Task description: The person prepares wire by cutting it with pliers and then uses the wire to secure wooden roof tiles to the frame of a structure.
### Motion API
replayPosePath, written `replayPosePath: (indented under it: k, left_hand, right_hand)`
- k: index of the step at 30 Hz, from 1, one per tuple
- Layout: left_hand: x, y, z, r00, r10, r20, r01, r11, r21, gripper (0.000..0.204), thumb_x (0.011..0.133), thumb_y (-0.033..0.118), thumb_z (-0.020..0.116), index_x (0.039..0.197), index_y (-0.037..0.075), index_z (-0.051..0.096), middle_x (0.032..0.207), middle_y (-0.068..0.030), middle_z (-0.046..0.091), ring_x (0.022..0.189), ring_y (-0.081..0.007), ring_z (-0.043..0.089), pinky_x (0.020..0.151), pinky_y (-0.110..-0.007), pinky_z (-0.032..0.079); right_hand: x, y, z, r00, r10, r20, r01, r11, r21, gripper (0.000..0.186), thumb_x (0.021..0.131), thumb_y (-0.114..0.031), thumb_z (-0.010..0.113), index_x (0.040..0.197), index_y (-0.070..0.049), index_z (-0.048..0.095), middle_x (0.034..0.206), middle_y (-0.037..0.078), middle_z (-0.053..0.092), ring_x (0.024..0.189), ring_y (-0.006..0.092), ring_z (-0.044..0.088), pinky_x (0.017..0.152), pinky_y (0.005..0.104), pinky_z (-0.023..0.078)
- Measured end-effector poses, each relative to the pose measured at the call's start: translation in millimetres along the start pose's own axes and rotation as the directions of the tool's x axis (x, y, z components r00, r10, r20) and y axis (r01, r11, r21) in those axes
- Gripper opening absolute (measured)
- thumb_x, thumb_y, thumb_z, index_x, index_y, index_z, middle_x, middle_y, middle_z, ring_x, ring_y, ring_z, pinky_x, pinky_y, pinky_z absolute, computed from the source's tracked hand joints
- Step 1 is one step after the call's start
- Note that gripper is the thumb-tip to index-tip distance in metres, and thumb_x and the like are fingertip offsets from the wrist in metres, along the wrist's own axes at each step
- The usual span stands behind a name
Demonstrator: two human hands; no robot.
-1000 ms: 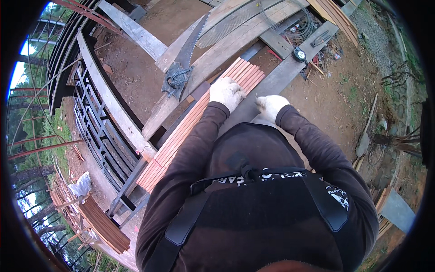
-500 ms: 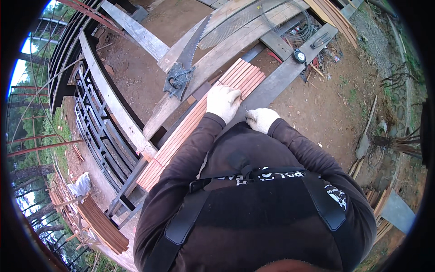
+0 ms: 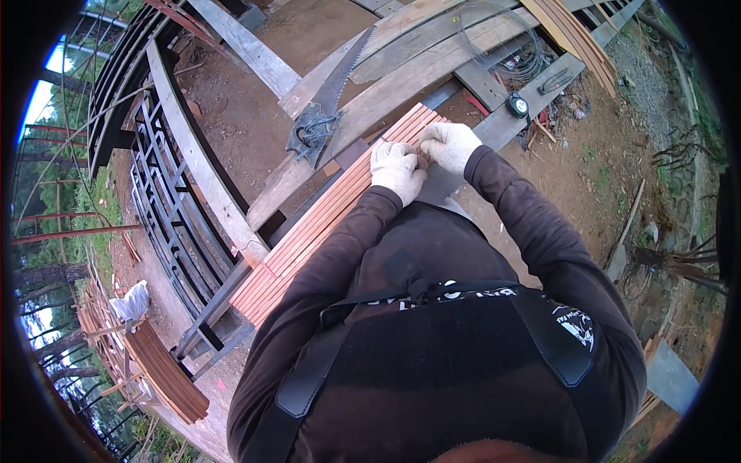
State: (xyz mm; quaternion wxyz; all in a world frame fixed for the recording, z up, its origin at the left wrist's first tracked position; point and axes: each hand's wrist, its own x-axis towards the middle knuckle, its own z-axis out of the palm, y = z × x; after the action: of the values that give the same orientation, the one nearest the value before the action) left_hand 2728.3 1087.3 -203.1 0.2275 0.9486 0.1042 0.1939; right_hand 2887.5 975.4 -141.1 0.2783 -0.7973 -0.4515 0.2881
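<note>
A bundle of reddish wood strips [image 3: 332, 208] lies slantwise before me, with a thin tie around its near end. My left hand [image 3: 397, 171], in a white work glove, rests on the bundle toward its far end, fingers curled over the right edge. Close against it, my right hand [image 3: 450, 147], gloved the same way, has its fingertips pinched together at that edge. Whatever thin thing the fingers hold is hidden. Beyond the left hand, a handsaw [image 3: 340, 81] with a dark, wrapped handle lies on the planks.
Weathered planks [image 3: 417, 69] form the bench. A tape measure [image 3: 517, 105] sits on a grey board at right, near a coil of wire [image 3: 505, 46]. Long strips [image 3: 575, 38] lie at the far right. Black metal frames [image 3: 170, 193] stand left; stacked wood [image 3: 162, 363] is lower left.
My right hand has moved forward and up, from beside the bundle near my body to its right edge, against my left hand. The left hand has shifted slightly nearer and right.
</note>
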Motion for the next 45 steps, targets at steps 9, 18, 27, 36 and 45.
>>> replayPosePath:
  k: [9,18,27,36,45]
  left_hand:
    - [2,14,4,0.994,-0.002,-0.11,0.005,1.0,0.028,0.024,0.071,0.031,0.083,0.073,0.013,0.068,0.09,-0.0053,0.067,0.099,-0.0303,0.062,0.105,-0.054,0.037]
    - [-4,8,14,0.988,0.031,-0.151,-0.042,0.997,-0.07,0.009,0.079,0.026,0.079,0.08,0.018,0.076,0.091,-0.0025,0.07,0.101,-0.0266,0.064,0.11,-0.055,0.034]
    - [-8,26,-36,0.995,-0.03,0.097,0.028,0.999,0.023,0.022,0.078,0.029,0.078,0.093,0.015,0.073,0.089,-0.0075,0.069,0.093,-0.0319,0.067,0.093,-0.049,0.048]
    - [43,39,-51,0.989,-0.098,-0.111,0.085,0.989,-0.12,0.036,0.082,0.01,0.068,0.117,0.007,0.069,0.114,-0.0161,0.071,0.107,-0.0389,0.067,0.093,-0.047,0.052]
    - [-31,97,21,0.731,-0.674,-0.106,0.594,0.705,-0.388,0.027,0.086,0.01,0.074,0.112,0.004,0.072,0.106,-0.0147,0.073,0.099,-0.032,0.07,0.091,-0.041,0.055]
  right_hand:
    - [-10,55,26,0.959,0.212,-0.189,-0.207,0.977,0.047,0.024,0.091,-0.026,0.071,0.104,-0.007,0.076,0.103,0.02,0.074,0.101,0.037,0.072,0.088,0.0416,0.056]
    - [-80,76,87,0.868,0.438,0.233,-0.496,0.784,0.374,0.026,0.092,-0.023,0.071,0.109,-0.004,0.076,0.097,0.014,0.077,0.092,0.0226,0.074,0.084,0.0362,0.057]
    - [-100,68,62,0.986,0.131,0.105,-0.134,0.991,0.017,0.033,0.096,-0.027,0.064,0.121,-0.008,0.072,0.114,0.021,0.073,0.108,0.0386,0.07,0.094,0.0443,0.054]
    - [-93,87,2,0.965,0.03,0.261,-0.043,0.998,0.046,0.039,0.094,-0.027,0.068,0.127,-0.006,0.071,0.121,0.018,0.074,0.115,0.0335,0.07,0.103,0.0378,0.052]
    - [-6,262,-218,0.897,0.192,-0.398,-0.422,0.636,-0.646,0.067,0.084,-0.012,0.071,0.148,-0.02,0.053,0.143,0.013,0.059,0.129,0.0364,0.059,0.105,0.0485,0.05]
